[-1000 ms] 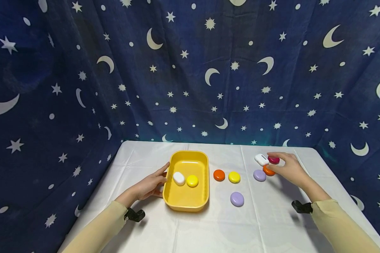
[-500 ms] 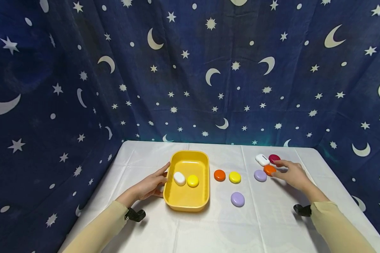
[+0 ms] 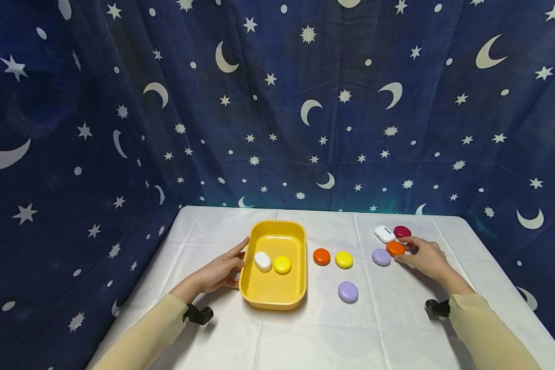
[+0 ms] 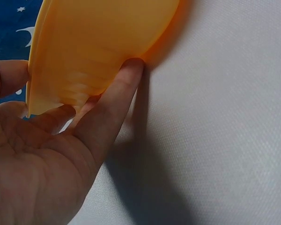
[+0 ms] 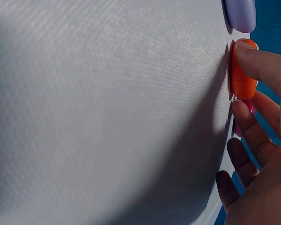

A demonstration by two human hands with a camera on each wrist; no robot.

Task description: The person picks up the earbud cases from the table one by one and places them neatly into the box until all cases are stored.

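My left hand [image 3: 219,272] rests against the left side of a yellow tray [image 3: 273,300]; in the left wrist view its thumb lies along the tray's outer wall, fingertips at the rim. Inside the tray are a white oval piece [image 3: 262,261] and a yellow disc [image 3: 282,265]. At the right, my right hand [image 3: 426,258] pinches a glossy orange disc [image 3: 395,248] between thumb and index finger. The right wrist view shows the thumb on the orange disc [image 5: 244,70], other fingers spread loosely. Close around it lie a lilac disc [image 3: 381,257], a white piece [image 3: 384,234] and a crimson disc [image 3: 402,232].
Between tray and right hand lie a red-orange disc [image 3: 321,256], a yellow disc [image 3: 344,259] and a second lilac disc [image 3: 348,292]. A white cloth [image 3: 305,339] covers the table. Behind hangs a dark blue curtain [image 3: 277,128] with moons and stars.
My right hand has drawn back from over the crimson and orange discs, then closed thumb and index finger about the orange disc. The left hand and tray have stayed put.
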